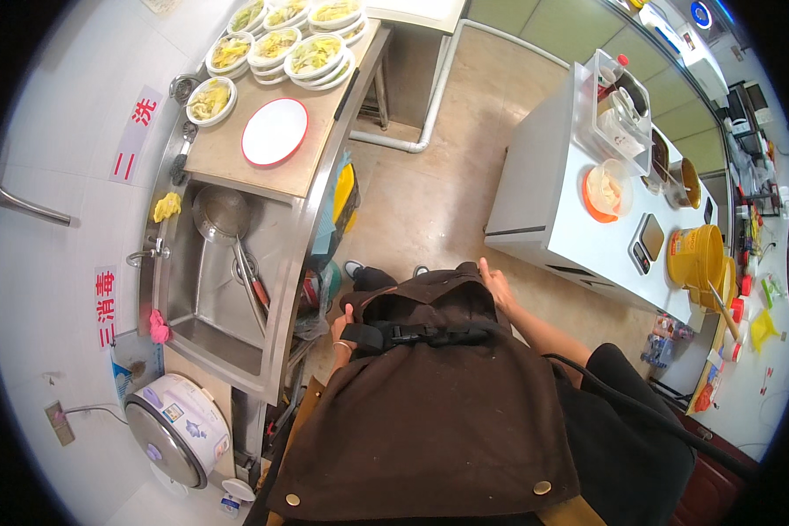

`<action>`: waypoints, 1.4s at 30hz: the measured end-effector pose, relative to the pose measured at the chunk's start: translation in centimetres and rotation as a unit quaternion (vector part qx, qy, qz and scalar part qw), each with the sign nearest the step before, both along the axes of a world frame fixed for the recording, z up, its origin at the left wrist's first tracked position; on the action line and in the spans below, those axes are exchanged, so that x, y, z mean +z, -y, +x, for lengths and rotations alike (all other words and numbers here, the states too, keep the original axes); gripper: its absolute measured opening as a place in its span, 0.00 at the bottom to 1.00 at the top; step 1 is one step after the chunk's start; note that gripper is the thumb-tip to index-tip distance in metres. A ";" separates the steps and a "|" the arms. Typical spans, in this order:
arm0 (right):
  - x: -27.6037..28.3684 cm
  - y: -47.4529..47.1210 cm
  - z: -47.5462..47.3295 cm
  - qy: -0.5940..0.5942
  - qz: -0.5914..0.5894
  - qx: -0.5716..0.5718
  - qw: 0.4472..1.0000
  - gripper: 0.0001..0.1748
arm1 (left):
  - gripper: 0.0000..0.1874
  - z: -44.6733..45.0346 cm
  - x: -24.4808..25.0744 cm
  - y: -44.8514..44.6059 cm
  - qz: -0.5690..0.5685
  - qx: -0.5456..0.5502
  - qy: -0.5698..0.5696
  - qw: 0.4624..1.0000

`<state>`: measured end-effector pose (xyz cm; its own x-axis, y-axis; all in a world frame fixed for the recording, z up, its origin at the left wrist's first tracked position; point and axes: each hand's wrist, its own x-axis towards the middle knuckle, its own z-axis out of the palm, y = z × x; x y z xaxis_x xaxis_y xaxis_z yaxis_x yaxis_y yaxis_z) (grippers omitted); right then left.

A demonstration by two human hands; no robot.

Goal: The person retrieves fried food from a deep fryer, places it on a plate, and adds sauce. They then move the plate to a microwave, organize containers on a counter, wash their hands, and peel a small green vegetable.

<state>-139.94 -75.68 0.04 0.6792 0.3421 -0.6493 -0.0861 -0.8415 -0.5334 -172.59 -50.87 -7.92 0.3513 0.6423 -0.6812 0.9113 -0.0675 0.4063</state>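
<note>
A dark brown cloth apron [427, 421] with brass snaps covers my front, and a black buckled strap [414, 334] crosses it. At the apron's left edge, my left hand [342, 335] grips the fabric with its thumb up; the fingers are mostly hidden behind the cloth. My right hand [498, 287] holds the opposite edge, thumb also raised. Between the two hands the cloth sags into a dark fold. Beyond it, my shoes show on the tiled floor [414, 217].
To the left, a steel sink [279, 227] holds a strainer ladle [220, 214]. Stacked bowls of vegetables [315, 56] and a white plate [275, 131] stand on its board. A rice cooker [187, 421] sits nearer. Rightward, a white counter [565, 204] carries a scale [648, 242] and yellow buckets [690, 256].
</note>
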 end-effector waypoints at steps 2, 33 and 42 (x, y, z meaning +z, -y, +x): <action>-1.0 0.2 0.3 -0.048 -0.009 -0.028 0.998 0.49 | 0.47 0.9 1.0 0.2 -0.001 0.034 -0.001 0.999; 12.7 3.7 4.6 -0.013 0.063 0.824 0.562 0.20 | 0.31 -4.8 11.3 5.9 -0.248 -0.658 -0.092 0.705; 21.8 -3.0 7.7 0.095 0.199 0.332 0.917 0.15 | 0.28 8.1 24.7 -9.3 0.103 -0.364 0.289 0.879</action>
<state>-132.22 -72.70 21.87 0.3227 0.9058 -0.2747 0.5014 -0.4098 -0.7620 -164.48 -41.59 16.75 0.9698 0.1931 -0.1488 0.2414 -0.6740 0.6982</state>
